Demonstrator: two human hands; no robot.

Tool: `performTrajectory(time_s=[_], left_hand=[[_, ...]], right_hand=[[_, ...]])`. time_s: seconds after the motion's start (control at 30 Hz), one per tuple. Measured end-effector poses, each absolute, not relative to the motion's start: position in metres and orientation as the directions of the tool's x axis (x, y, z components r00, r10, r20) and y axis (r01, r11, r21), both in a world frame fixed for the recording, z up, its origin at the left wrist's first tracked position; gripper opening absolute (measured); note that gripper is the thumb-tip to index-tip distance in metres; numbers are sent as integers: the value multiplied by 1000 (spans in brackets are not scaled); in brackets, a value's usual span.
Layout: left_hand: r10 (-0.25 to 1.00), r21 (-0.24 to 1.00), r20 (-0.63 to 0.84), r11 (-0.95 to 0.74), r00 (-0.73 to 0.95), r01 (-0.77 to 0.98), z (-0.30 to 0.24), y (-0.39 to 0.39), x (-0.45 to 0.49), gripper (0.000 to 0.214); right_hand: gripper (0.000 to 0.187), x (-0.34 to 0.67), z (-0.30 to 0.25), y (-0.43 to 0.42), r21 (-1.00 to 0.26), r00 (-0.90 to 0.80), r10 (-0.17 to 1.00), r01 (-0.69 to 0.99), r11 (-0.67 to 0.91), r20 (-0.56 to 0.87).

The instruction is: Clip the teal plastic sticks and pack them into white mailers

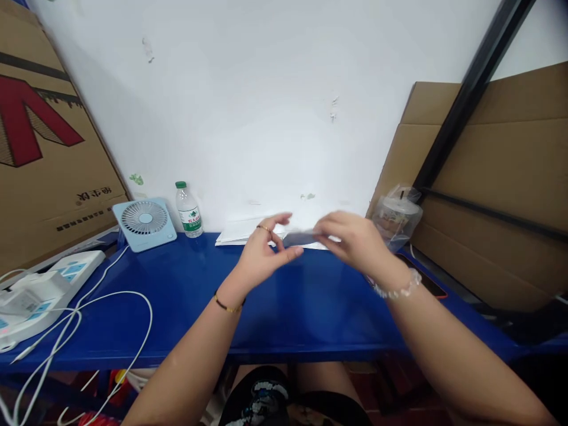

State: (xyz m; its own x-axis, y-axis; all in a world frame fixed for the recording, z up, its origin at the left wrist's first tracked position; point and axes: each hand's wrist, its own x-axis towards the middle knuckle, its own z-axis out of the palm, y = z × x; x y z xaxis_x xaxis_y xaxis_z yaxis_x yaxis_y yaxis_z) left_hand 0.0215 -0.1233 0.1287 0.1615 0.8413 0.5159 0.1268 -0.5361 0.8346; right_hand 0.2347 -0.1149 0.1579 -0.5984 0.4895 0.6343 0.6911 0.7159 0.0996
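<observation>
Over the back of the blue table, my right hand (348,236) pinches a thin greyish flat piece (299,238), which is blurred, so its exact kind cannot be made out. My left hand (268,248) is at the piece's left end, thumb and fingers apart; whether it touches the piece is unclear. Behind and below both hands, a stack of white papers (235,232) lies against the wall, partly covered by them.
On the blue table (199,290) stand a light blue fan (145,222) and a water bottle (189,213). Left are a power strip (48,296) and loose white cables. A bagged drink cup (394,216) and a phone (426,278) lie right, beside cardboard (510,195).
</observation>
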Motion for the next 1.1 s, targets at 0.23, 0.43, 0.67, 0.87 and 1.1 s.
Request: performTrajectory(time_s=[0.23, 0.43, 0.67, 0.87, 1.1], left_hand=[[878, 734, 226, -438, 422, 518, 29, -187, 12, 19], [957, 655, 159, -286, 242, 700, -3, -206, 24, 26], [977, 488, 122, -210, 172, 847, -4, -190, 31, 16], [973, 607, 195, -216, 120, 765, -4, -189, 27, 22], [924, 841, 369, -286, -100, 459, -10, -195, 10, 30]], right_hand=[[16, 230, 42, -175, -146, -743, 575, 563, 814, 342], [17, 231, 0, -185, -552, -464, 802, 584, 596, 376], [14, 222, 1, -193, -192, -522, 718, 731, 655, 460], [12, 208, 5, -184, 122, -656, 694, 747, 654, 296], [16, 213, 86, -147, -22, -637, 665, 716, 698, 389]])
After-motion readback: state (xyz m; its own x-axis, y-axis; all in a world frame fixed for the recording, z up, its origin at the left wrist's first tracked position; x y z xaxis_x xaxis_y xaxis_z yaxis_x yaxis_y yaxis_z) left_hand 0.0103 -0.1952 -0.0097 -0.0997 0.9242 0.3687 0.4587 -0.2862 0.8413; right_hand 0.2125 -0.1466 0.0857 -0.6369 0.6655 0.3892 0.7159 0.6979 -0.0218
